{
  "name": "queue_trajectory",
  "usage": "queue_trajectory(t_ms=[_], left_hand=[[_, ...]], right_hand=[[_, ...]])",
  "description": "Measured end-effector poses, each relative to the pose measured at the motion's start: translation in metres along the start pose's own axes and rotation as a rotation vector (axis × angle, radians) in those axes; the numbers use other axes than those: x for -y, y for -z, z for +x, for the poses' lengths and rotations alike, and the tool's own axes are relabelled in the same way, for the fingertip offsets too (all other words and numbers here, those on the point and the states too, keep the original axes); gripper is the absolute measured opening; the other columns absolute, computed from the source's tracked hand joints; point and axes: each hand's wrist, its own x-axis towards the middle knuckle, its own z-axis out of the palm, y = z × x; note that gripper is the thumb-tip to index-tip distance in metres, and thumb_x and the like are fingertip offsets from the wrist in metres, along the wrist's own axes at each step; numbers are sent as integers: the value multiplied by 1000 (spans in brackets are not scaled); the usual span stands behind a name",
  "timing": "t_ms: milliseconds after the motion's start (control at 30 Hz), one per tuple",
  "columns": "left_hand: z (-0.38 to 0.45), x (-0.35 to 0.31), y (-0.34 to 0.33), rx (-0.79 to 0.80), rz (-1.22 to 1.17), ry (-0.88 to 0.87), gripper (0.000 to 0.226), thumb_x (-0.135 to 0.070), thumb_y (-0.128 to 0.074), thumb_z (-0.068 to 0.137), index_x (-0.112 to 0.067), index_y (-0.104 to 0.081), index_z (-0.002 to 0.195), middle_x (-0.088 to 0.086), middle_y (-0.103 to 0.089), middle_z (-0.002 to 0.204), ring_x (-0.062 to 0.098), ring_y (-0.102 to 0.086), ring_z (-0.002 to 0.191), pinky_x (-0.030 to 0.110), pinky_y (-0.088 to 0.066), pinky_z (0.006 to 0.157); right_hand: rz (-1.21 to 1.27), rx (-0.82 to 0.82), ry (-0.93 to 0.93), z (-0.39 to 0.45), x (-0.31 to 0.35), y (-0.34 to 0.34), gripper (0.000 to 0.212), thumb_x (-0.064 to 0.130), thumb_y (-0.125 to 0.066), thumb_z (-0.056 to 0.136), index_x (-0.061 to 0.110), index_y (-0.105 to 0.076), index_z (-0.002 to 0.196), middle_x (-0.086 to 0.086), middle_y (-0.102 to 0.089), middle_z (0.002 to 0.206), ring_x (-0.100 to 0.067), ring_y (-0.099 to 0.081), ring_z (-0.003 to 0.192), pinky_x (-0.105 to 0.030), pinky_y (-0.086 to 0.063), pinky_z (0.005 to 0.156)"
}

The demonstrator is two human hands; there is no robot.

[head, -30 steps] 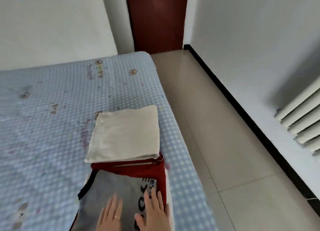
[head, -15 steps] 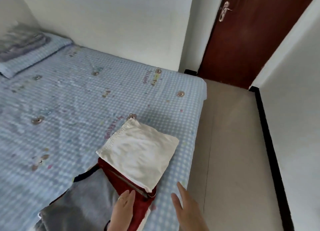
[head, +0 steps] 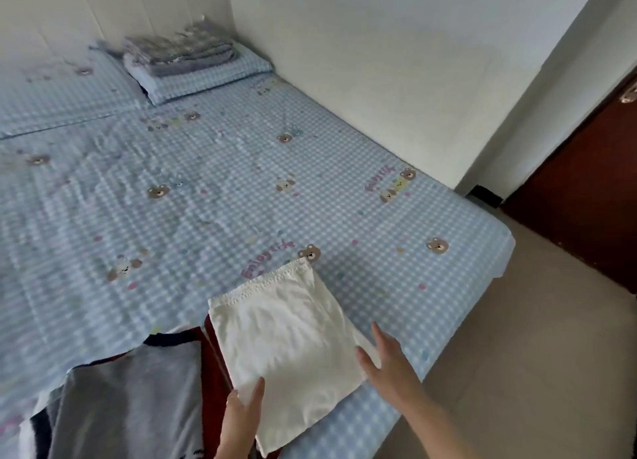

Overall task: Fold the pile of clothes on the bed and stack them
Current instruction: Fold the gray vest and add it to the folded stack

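Observation:
A folded cream garment (head: 289, 348) lies near the bed's right edge, on top of a dark red garment (head: 212, 372). A folded grey garment with dark navy trim (head: 131, 407) lies to its left. My left hand (head: 243, 413) touches the cream garment's near left edge, fingers mostly under or against it. My right hand (head: 387, 358) rests with fingers spread at the cream garment's right edge. Whether either hand grips the cloth is unclear.
The bed (head: 206, 189) has a blue checked sheet with bear prints. A pillow with folded grey bedding (head: 186, 55) sits at the head by the wall. Beige floor (head: 534, 355) lies to the right, a dark red door (head: 593, 196) beyond.
The view swung left toward the bed's head. Both hands left the grey garment and moved to the cream garment, one at each side of it.

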Motion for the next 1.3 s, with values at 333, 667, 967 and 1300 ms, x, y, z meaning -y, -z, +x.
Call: queue_trajectory(t_ms=[333, 667, 967, 1300], left_hand=[[74, 19, -32, -236, -189, 190, 90, -36, -87, 61, -7, -44, 134, 12, -57, 127, 27, -54, 117, 30, -40, 94], [108, 36, -33, -176, -384, 183, 76, -41, -93, 39, -28, -56, 104, -15, -74, 89, 4, -70, 82, 19, -56, 66], [95, 9, -31, -189, -461, 105, 58, -16, -86, 57, -31, -54, 103, -37, -66, 81, -18, -62, 74, 2, -47, 54], [51, -61, -88, -92, -496, 62, 55, -26, -86, 52, -26, -62, 101, -20, -73, 88, -6, -67, 80, 4, -48, 57]], right_hand=[[10, 373, 8, 199, -8, -38, 109, 64, -60, 78, 13, 3, 151, -9, -15, 158, -22, -21, 144, -29, -22, 115], [394, 620, -28, 239, 14, -88, 57, 48, -85, 56, 34, -59, 105, 16, -71, 96, 3, -67, 83, -10, -50, 63], [450, 593, -129, 233, 28, -86, 44, 25, -86, 64, 19, -69, 104, 10, -76, 88, -4, -71, 80, -11, -51, 61], [512, 601, -119, 248, 12, 22, 69, 47, -86, 41, 16, -70, 102, 2, -76, 93, -13, -72, 88, -25, -55, 75]])
